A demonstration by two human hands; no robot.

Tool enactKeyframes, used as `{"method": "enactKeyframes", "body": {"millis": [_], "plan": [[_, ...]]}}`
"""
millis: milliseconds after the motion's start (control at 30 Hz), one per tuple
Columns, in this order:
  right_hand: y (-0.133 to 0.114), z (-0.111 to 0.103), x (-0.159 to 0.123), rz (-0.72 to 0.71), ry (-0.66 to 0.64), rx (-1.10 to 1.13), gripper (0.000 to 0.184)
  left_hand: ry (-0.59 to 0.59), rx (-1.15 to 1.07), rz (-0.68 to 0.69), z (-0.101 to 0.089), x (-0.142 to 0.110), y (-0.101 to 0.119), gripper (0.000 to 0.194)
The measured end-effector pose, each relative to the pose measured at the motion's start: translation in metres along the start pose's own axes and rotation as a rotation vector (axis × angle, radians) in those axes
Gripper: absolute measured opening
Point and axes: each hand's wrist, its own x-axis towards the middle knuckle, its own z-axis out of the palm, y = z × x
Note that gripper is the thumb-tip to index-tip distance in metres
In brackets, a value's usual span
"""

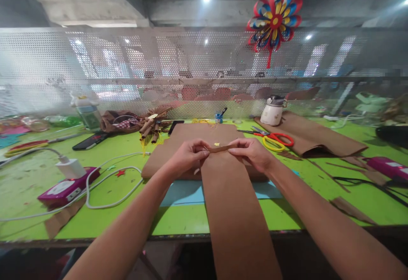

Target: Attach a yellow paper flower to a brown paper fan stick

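Observation:
A long strip of brown paper runs from the middle of the table over its front edge toward me. Its far end is folded over into a narrow band. My left hand pinches the left corner of that fold between thumb and fingers. At the right corner, my right hand grips the same fold. Beneath both hands lies a stack of larger brown paper, with a light blue sheet partly under it. Red- and yellow-handled scissors rest just beyond my right hand.
On the left are a purple power strip with a white charger, a looping white cable and a phone. Rolled brown paper tubes lie behind. A white bottle and folded brown paper sit right. A perforated screen stands behind.

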Motion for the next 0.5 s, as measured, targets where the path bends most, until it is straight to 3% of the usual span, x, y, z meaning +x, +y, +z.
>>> {"method": "enactKeyframes", "body": {"millis": [267,400,500], "plan": [[-0.007,0.001,-0.003,0.066,-0.044,0.076,0.036,0.089,-0.072,0.007,0.000,0.002,-0.001,0.027],[-0.012,-0.001,-0.007,-0.003,-0.073,0.179,0.041,0.065,-0.335,-0.027,0.000,0.000,0.000,0.025],[-0.015,-0.002,-0.010,-0.054,-0.045,0.239,0.038,-0.014,-0.534,-0.029,0.001,-0.001,0.002,0.024]]}}
